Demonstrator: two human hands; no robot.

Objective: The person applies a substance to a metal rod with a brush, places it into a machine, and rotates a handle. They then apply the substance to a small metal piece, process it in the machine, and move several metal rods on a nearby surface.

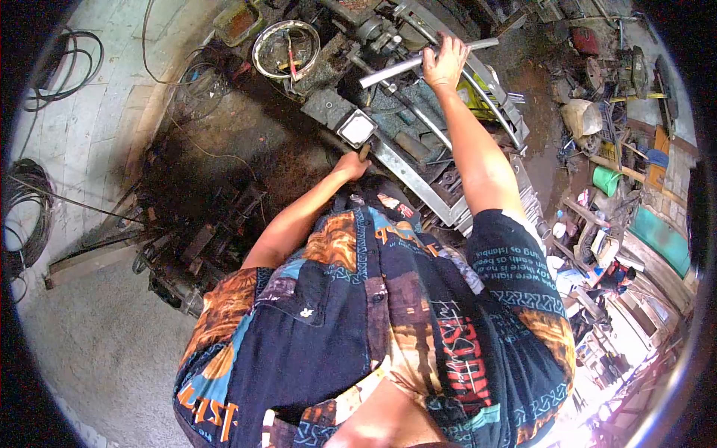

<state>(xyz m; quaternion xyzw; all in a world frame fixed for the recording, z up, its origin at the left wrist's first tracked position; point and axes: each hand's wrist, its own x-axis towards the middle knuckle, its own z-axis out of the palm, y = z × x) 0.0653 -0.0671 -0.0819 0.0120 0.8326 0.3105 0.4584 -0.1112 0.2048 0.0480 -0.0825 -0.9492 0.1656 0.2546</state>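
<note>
My right hand [447, 63] is wrapped over a long pale metal bar [399, 71], which lies slantwise above the machine [418, 173]. On the near side of the machine, my left hand [351, 166] is closed round a short brownish handle [364, 152]. Just above that handle sits a square block with a white top [357, 129]. Part of the left fingers is hidden by the handle and the machine's edge. A curved metal rail [489, 104] and something yellow-green [476, 97] lie beside my right forearm.
A round rimmed pan [286, 49] holding a red-handled tool stands beyond the machine. Coiled black cables [30, 213] hang at the left. Cluttered parts and a green bucket [606, 181] are at the right. Dark machinery [196, 250] lies at the lower left.
</note>
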